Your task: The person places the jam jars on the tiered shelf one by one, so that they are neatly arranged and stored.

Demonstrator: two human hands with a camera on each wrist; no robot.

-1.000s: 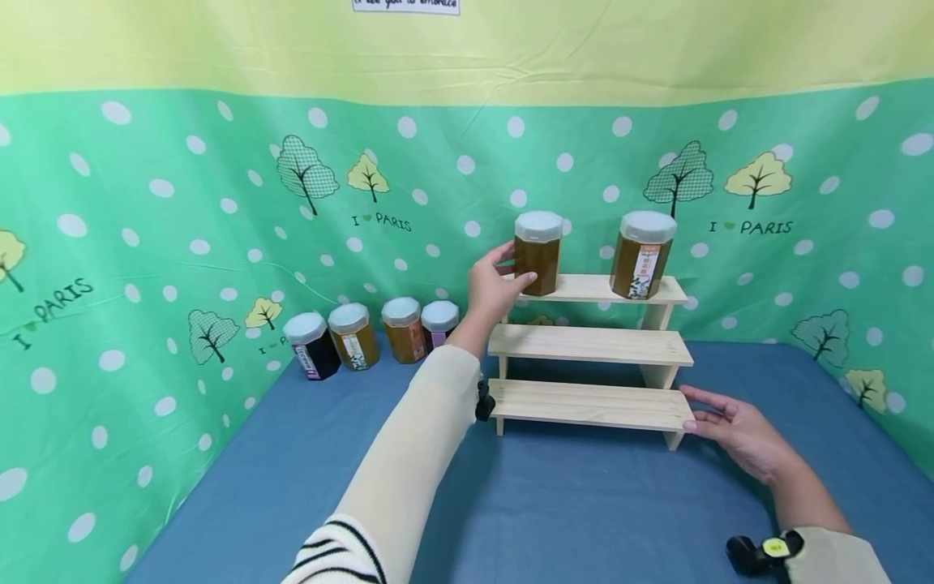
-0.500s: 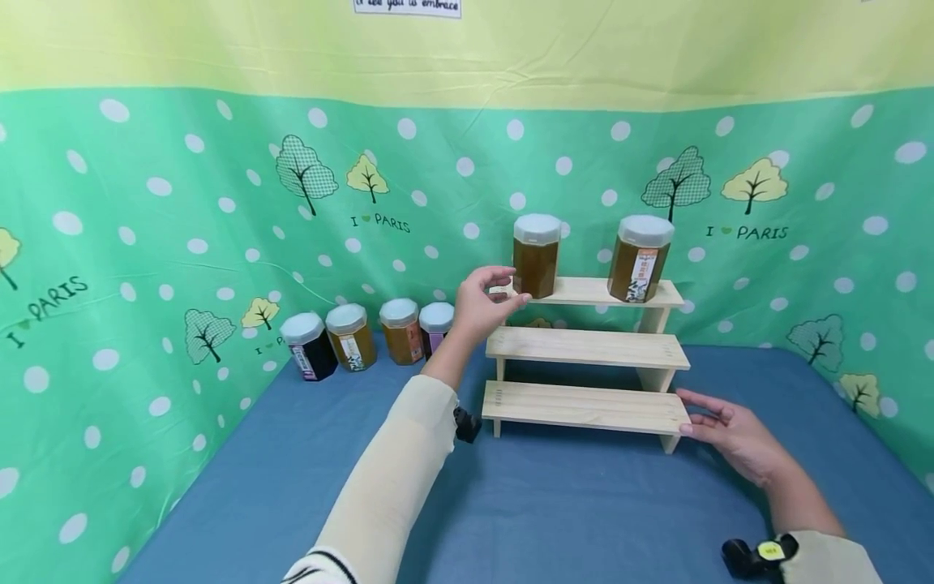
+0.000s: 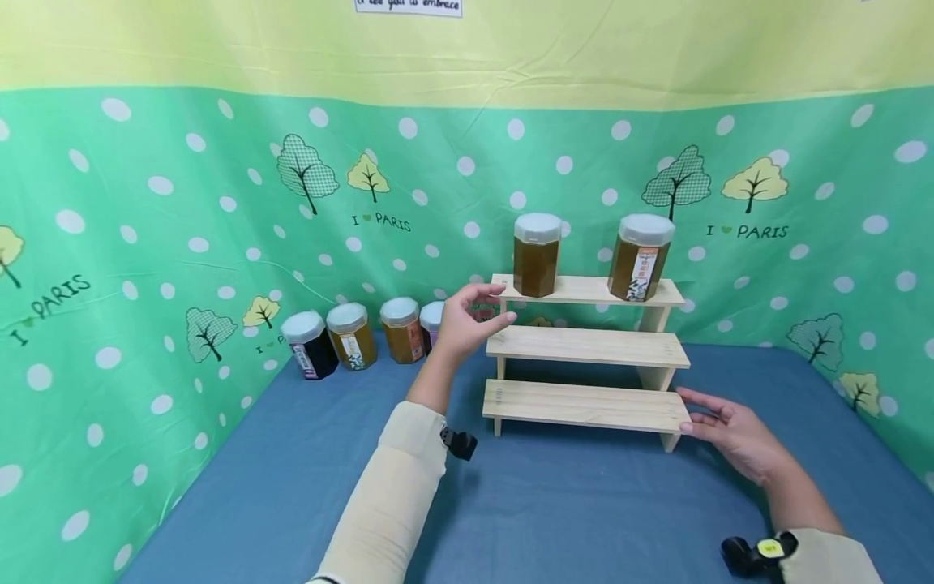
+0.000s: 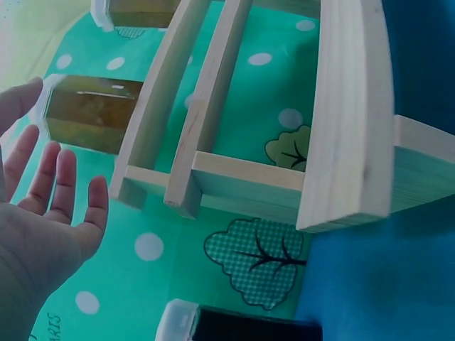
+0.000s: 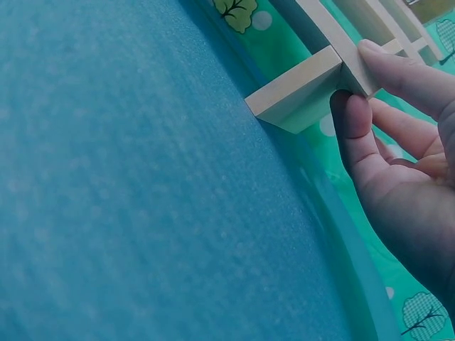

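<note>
A three-step wooden display rack stands on the blue cloth. Two honey-coloured jars with white lids are upright on its top step: the left jar and, at the right end, the labelled jar. My left hand, fingers spread and holding nothing, is just left of the rack's upper steps. In the left wrist view this left hand is apart from the left jar. With thumb and finger, my right hand pinches the right end of the bottom step.
Left of the rack several more jars stand in a row: a dark jar, two amber jars, the nearer-left amber jar among them, and a purple-labelled jar partly behind my left hand. A green dotted curtain hangs behind the table.
My left hand has let go of the left jar on the top step and drawn back left and down. The right hand stays at the bottom step's end.
</note>
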